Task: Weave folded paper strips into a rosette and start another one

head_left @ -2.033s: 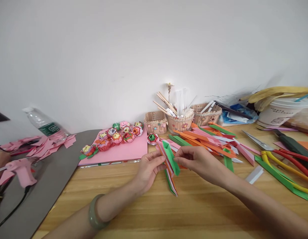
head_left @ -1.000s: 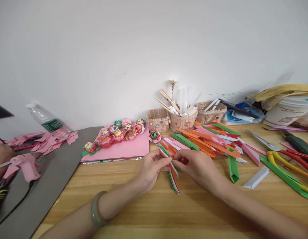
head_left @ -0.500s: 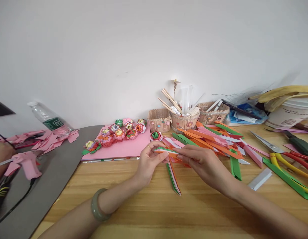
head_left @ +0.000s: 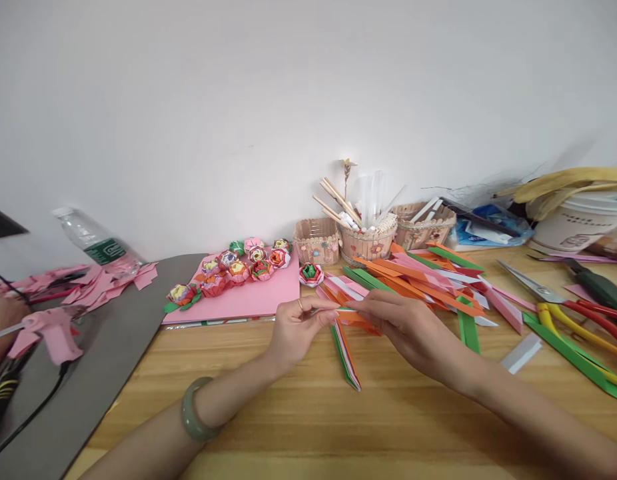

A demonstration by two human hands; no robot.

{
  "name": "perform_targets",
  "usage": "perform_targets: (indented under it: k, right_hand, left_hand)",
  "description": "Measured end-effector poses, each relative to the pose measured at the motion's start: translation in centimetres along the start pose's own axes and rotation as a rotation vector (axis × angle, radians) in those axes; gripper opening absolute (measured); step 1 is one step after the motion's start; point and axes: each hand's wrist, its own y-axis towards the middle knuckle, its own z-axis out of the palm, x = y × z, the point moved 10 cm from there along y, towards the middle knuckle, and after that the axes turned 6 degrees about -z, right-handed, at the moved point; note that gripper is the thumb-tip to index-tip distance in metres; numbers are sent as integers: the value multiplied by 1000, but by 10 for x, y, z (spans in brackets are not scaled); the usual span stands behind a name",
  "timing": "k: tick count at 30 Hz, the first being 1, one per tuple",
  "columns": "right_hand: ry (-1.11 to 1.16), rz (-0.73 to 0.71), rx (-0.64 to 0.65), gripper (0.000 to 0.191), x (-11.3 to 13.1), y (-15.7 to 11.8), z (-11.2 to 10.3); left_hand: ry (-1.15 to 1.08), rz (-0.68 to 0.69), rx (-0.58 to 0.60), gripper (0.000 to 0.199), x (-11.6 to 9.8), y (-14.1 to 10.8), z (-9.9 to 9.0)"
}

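My left hand [head_left: 299, 328] pinches one end of a small stack of folded paper strips [head_left: 344, 309], white, green and orange at the edges. At its other end, my right hand [head_left: 401, 321] has its fingers closed on the same stack. Both hands are raised over the wooden table [head_left: 308, 427]. Below them, another layered folded paper bundle [head_left: 346, 357] in green, white, pink and orange lies on the wood. To the right spreads a pile of folded paper strips [head_left: 418, 277]. A single paper flower [head_left: 311, 274] sits just behind my left hand.
Several paper flowers [head_left: 238, 270] rest on pink paper [head_left: 283, 293]. Decorated baskets [head_left: 316, 241] line the wall. At right lie scissors [head_left: 543, 291] with red and yellow handles. On the grey mat at left are a pink glue gun [head_left: 53, 333], a plastic bottle [head_left: 96, 240] and another person's hand [head_left: 6, 317].
The stack between my hands has tipped from showing its face to nearly edge-on. My fingers have flattened along it. The view has shifted slightly.
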Motion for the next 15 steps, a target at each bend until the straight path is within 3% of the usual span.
perform_targets:
  k: [8, 15]
  right_hand:
    - [-231, -41, 98, 43, 2, -4, 12]
    - [-284, 67, 167, 26, -3, -5, 4]
  left_hand:
    - [44, 12, 1, 11, -4, -4, 1]
    - [168, 9, 130, 22, -2, -3, 14]
